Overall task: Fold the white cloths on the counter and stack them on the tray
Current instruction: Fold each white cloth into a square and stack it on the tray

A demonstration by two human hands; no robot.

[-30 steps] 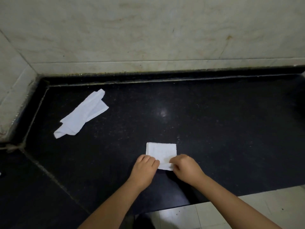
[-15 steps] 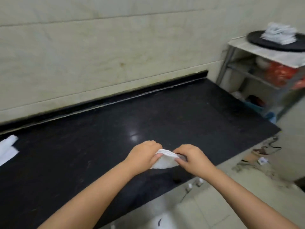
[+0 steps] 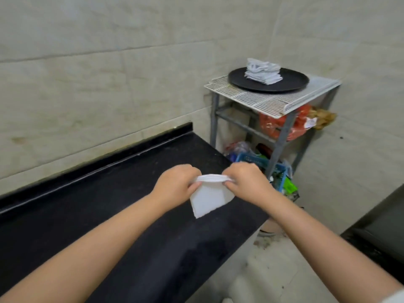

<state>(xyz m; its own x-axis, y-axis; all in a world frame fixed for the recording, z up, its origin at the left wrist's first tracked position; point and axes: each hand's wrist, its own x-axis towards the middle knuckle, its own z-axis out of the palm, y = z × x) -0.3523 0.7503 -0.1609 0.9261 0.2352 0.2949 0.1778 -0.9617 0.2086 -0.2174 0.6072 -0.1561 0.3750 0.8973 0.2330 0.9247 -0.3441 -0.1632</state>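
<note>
Carrying step: both hands hold one folded white cloth [image 3: 208, 199] up off the black counter [image 3: 122, 215], above its right end. Left hand [image 3: 176, 186] pinches the cloth's upper left corner, fingers curled on it. Right hand [image 3: 247, 182] pinches the upper right corner the same way. Top edge is pulled taut between the two hands, layered fold edges visible along it; the rest hangs down as a flat square with one corner pointing low.

Folding looks finished for this piece, judged from its compact squared shape. Target is the round black tray [image 3: 247, 83] sitting on the white wire rack [image 3: 269, 101] at the right, past the counter's end and well apart from the hands. A stack of folded cloths [image 3: 262, 72] already sits on the tray, somewhat untidy at the edges.

Next move likely calls for reaching right and up to the rack, keeping the fold from opening, then laying the piece flat on top of the stack, squared to it. Risk: hanging layers could splay open on release, or the stack could shift. No other loose cloths show on the counter in this view.
</note>
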